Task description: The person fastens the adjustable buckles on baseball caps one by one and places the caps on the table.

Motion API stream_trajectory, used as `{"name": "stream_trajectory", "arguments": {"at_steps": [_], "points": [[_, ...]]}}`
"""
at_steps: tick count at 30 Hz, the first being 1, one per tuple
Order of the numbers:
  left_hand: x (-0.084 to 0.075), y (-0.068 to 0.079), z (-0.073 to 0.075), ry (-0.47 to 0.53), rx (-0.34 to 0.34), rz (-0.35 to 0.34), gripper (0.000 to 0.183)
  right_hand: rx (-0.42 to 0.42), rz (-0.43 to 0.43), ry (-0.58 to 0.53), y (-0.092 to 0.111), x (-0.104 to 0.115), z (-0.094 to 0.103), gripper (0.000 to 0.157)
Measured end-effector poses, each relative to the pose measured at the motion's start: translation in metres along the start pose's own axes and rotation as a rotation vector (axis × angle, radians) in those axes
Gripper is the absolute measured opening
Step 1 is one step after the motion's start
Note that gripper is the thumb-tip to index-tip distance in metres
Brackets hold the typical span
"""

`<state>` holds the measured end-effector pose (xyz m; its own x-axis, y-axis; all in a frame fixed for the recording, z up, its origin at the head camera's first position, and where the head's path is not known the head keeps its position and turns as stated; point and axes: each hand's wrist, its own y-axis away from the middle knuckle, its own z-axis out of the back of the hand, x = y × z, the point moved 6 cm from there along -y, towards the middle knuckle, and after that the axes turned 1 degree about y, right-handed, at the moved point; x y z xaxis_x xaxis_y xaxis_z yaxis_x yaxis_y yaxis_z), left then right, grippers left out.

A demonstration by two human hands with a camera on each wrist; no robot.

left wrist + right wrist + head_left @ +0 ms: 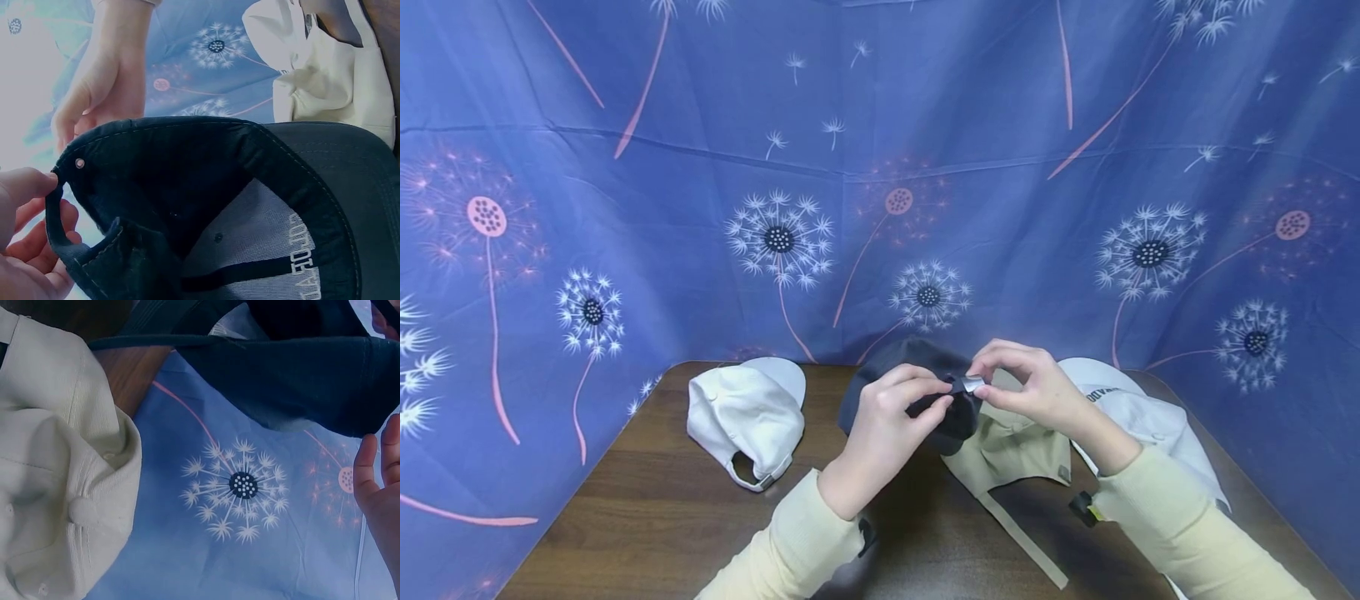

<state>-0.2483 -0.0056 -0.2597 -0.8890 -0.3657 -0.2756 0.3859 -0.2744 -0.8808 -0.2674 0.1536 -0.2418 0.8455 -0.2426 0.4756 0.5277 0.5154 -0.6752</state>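
Observation:
A dark baseball cap (957, 429) is held up above the table, its back opening towards me. My left hand (887, 421) pinches the cap's back strap between thumb and fingers. At the strap's right end, my right hand (1028, 383) pinches a shiny metal buckle (973, 383). The left wrist view looks into the cap, showing the dark strap (54, 219) across the opening and pale reversed lettering (304, 256) inside. In the right wrist view the cap's dark side (300, 381) spans the top.
A white cap (737, 408) lies on the brown wooden table (647, 500) to the left. Right of the dark cap lies a khaki cap (1015, 454) with its strap (1022, 542) hanging loose. Another white cap (1153, 417) sits farther right. A blue dandelion-print cloth (850, 100) hangs behind.

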Motion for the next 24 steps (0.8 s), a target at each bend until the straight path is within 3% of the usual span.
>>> {"name": "stream_trajectory", "arguments": {"at_steps": [5,13,18,24], "points": [[-0.0042,-0.0046,0.001,-0.009,-0.01,-0.053,0.009,0.013,-0.038,0.024,-0.0007,-0.0007,-0.0019,0.024],[-0.0043,-0.0032,-0.002,-0.033,0.036,-0.067,0.01,-0.008,-0.068,-0.009,0.0024,-0.0048,-0.003,0.024],[-0.007,-0.0043,-0.0053,-0.03,0.027,-0.09,0.011,-0.005,-0.067,-0.018,0.0026,-0.0048,-0.0051,0.023],[-0.0041,-0.0035,-0.0072,-0.01,0.035,-0.036,0.012,0.016,-0.063,0.012,0.0015,-0.0031,-0.0072,0.023]]}}
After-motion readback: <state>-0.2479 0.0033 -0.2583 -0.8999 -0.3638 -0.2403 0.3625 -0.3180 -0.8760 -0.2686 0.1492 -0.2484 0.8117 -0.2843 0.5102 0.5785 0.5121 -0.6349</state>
